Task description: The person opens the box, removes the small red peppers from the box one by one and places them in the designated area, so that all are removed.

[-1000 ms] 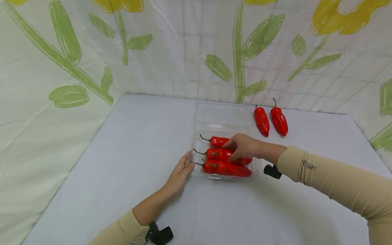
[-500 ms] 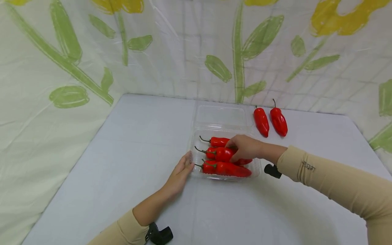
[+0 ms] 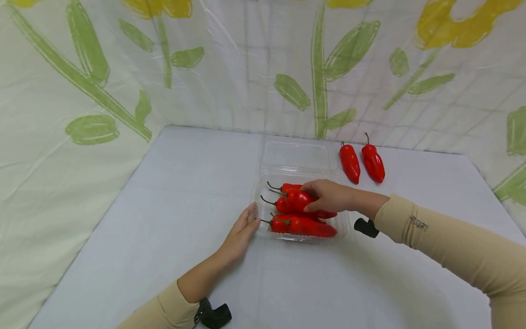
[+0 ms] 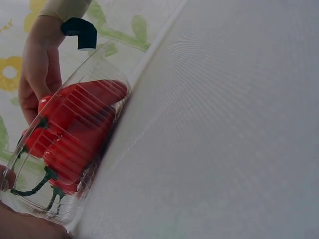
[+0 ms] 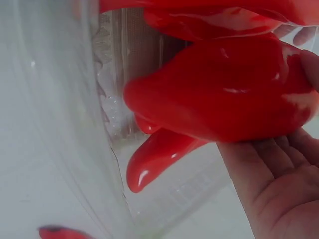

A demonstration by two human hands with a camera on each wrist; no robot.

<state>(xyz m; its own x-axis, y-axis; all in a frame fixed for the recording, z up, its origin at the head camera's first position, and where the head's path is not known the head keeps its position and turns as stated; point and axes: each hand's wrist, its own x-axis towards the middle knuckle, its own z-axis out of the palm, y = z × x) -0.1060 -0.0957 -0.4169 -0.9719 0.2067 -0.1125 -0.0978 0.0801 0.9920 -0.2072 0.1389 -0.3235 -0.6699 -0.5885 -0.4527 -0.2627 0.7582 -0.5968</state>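
Note:
In the head view, my right hand pinches a red pepper between thumb and fingers, above other red peppers in a clear plastic clamshell box. The right wrist view shows this pepper large and tilted, with my thumb partly cut off at the edge. My left hand rests against the box's left end, its fingers fairly straight along the wall. Through the clear side in the left wrist view, several peppers lie close together with green stems. The right hand hides part of the rear pepper.
The box's lid lies folded back behind it. Two more red peppers lie on the white table at the back right. A flower-patterned curtain hangs behind and to the left.
The pepper in my right hand has risen slightly and shifted toward the back of the box, now overlapping the rear pepper. My left hand has stayed at the box's left end.

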